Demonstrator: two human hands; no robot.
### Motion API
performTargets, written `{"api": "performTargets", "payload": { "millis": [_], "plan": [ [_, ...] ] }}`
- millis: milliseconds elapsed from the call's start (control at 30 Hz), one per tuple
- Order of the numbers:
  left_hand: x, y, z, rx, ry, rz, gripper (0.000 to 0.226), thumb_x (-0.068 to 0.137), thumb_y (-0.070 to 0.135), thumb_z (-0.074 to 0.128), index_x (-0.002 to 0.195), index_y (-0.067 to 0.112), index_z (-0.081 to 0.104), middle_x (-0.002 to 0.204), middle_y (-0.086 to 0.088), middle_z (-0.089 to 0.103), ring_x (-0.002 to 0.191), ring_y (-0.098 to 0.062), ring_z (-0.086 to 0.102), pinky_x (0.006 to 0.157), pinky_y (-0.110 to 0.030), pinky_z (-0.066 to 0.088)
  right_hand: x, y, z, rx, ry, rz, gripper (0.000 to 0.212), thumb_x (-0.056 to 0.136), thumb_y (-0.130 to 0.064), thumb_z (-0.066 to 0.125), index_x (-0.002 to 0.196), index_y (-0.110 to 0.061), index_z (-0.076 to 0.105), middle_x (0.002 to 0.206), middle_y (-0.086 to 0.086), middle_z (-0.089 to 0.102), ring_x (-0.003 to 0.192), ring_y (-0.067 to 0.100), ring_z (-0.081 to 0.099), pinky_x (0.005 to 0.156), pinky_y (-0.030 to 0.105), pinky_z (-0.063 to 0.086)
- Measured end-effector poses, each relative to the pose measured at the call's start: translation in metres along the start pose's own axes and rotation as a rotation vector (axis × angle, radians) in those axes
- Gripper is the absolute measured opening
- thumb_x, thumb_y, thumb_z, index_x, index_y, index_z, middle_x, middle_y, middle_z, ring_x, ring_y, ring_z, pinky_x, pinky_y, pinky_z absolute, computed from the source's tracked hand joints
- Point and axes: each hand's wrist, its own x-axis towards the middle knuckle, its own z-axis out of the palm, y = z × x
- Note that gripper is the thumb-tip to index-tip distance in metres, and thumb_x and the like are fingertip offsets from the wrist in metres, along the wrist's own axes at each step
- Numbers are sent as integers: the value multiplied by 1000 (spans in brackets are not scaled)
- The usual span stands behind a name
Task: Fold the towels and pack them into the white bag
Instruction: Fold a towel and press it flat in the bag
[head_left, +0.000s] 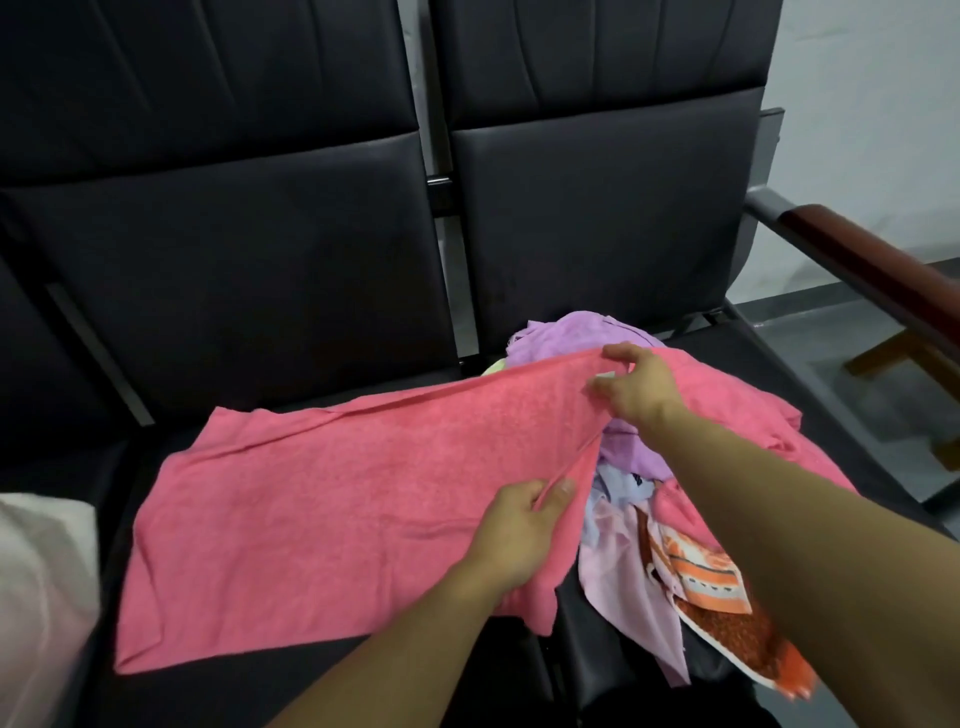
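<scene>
Both hands (519, 530) (636, 387) pinch pink towel (322, 483) edge, arms outstretched.

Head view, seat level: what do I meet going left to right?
White fabric bag → spread pink terry towel → left hand pinching its edge → orange patterned cloth → wooden armrest.

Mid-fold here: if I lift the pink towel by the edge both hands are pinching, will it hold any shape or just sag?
Likely floppy: the pink towel drapes and wrinkles over the black seat, sagging between the left hand and right hand. Probably light, since fingertip pinches raise its edge. Its nubby terry surface should grip rather than slip.
</scene>
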Motion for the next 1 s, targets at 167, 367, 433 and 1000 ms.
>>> {"api": "performTargets", "payload": {
  "millis": [167,367,433,1000],
  "plan": [
    [-15,27,26,-31,-145,-2,50,101,54,52,62,25,40,60,4,32,54,-12,33,53,-33,26,-8,2,-40,-198,75,-38,54,78,5,75,130,-6,63,116,13,68,90,20,61,85,28,48],
    [-29,60,48,-71,-158,62,51,104,50,48,61,25,33,52,14,26,47,-3,26,46,-26,23,-13,-13,-75,-362,162,4,48,76,6,68,120,-12,72,113,14,72,103,34,68,96,42,55],
    [-33,61,40,-68,-159,68,51,103,52,48,61,25,36,54,14,29,50,-4,29,50,-29,25,-18,-24,-68,-332,174,-27,45,75,4,70,118,-11,73,113,14,72,102,35,68,94,45,56],
    [-88,-30,-189,-318,145,-48,43,105,50,45,83,22,68,76,8,69,73,-12,66,71,-25,54,-65,-145,222,-298,-230,-243,59,79,-11,82,134,-6,62,139,10,61,127,21,58,106,27,44]
  ]
}}
